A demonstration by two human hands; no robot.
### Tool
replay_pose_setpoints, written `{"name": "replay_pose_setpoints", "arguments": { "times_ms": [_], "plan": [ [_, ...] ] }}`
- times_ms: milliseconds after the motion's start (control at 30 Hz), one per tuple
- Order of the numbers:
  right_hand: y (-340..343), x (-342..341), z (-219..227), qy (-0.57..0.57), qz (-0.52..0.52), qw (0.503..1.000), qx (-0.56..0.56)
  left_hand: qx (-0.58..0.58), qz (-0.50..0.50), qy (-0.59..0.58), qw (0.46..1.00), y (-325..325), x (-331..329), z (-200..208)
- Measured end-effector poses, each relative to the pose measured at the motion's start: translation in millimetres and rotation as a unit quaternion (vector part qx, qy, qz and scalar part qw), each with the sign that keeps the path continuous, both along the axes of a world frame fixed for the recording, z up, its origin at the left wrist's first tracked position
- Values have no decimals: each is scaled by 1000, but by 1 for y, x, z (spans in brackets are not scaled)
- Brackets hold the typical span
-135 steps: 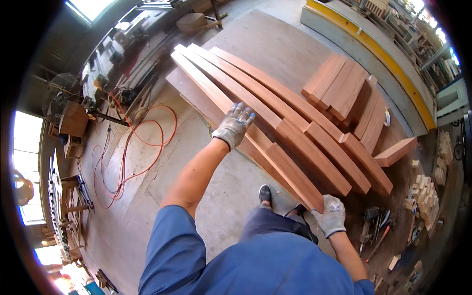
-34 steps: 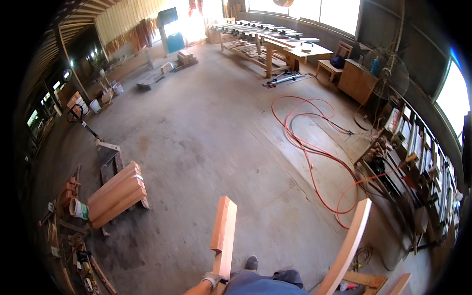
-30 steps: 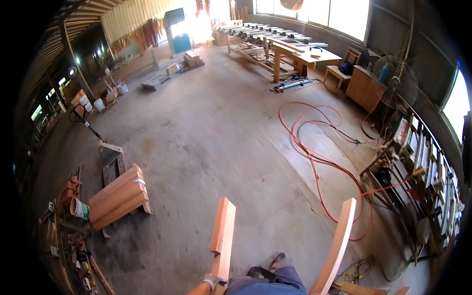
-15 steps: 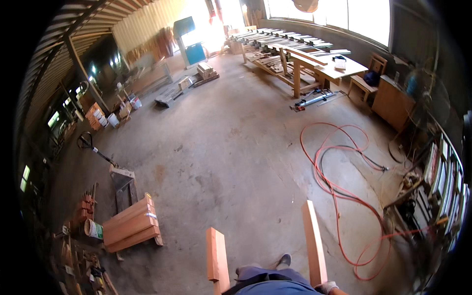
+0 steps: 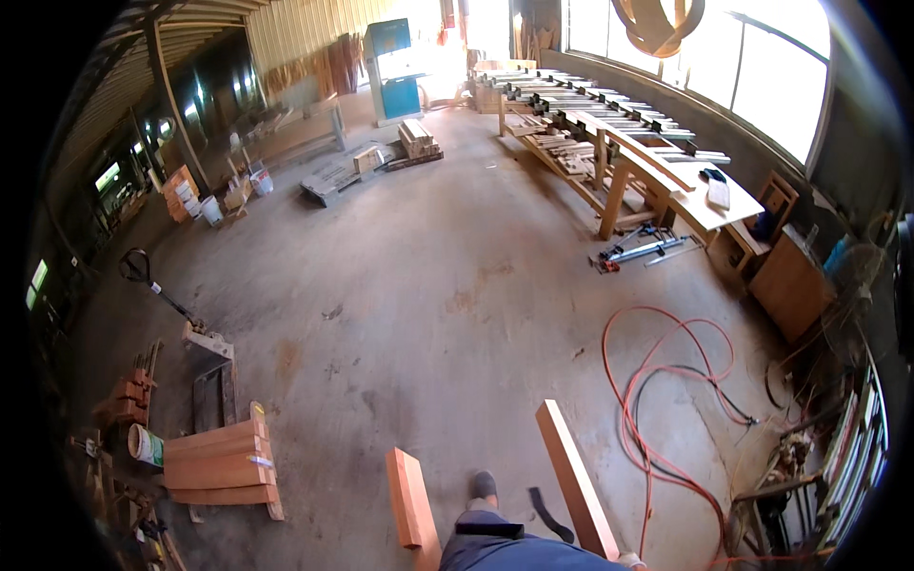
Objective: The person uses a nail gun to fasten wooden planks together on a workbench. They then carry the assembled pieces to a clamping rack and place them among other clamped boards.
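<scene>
My right hand (image 5: 629, 561), in a pale glove, shows only partly at the lower edge. It grips a long light-brown wooden beam (image 5: 578, 481) that points forward and slightly left. On my left side, reddish wooden pieces (image 5: 409, 500) jut forward from the lower edge, one lying against another. My left hand is out of the picture, so its hold on them is hidden. A black strap (image 5: 549, 515) hangs between my body and the right beam. My shoe (image 5: 485, 487) shows between the wood on both sides.
Stacked reddish boards (image 5: 219, 466) lie at the left, beside a pallet jack (image 5: 209, 347) and a white bucket (image 5: 145, 443). Looped red hose (image 5: 624, 400) covers the floor at right. Clamps (image 5: 633, 252) lie near a long workbench (image 5: 614, 195). A blue machine (image 5: 400, 95) stands far back.
The view has shifted forward over the floor. The stacked boards and pallet jack have slid left in the picture. The right beam sits further left, and the black strap has come into sight.
</scene>
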State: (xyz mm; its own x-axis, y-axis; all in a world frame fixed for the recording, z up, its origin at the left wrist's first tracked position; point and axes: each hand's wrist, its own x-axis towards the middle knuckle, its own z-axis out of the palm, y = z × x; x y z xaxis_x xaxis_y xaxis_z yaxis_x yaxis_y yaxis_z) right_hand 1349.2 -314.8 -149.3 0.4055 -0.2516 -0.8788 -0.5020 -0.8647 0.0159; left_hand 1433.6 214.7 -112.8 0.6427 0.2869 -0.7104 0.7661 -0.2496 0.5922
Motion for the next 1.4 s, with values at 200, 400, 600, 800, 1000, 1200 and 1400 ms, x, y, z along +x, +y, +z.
{"name": "replay_pose_setpoints", "arguments": {
  "times_ms": [200, 400, 600, 800, 1000, 1200, 1400],
  "plan": [
    [21, 126, 26, -45, -54, 997, 31, -15, -61, -41, 997, 21, 182, 29],
    [45, 246, 45, -119, -115, 980, 114, -32, -123, -79, 989, 12, 361, 37],
    [77, 416, 8, -119, -74, 987, 73, -36, -142, -94, 985, -11, 536, 35],
    [79, 575, 13, -100, -81, 991, 45, -58, -145, -91, 984, -39, 673, 50],
    [94, 746, 38, -126, -92, 982, 110, -66, -123, -83, 987, -26, 796, 52],
    [107, 892, 52, -340, -177, 900, 205, -85, -137, -83, 983, -2, 939, 29],
    [148, 1070, 200, -375, -225, 879, 192, -96, -183, -65, 976, 19, 1052, 24]
  ]
}}
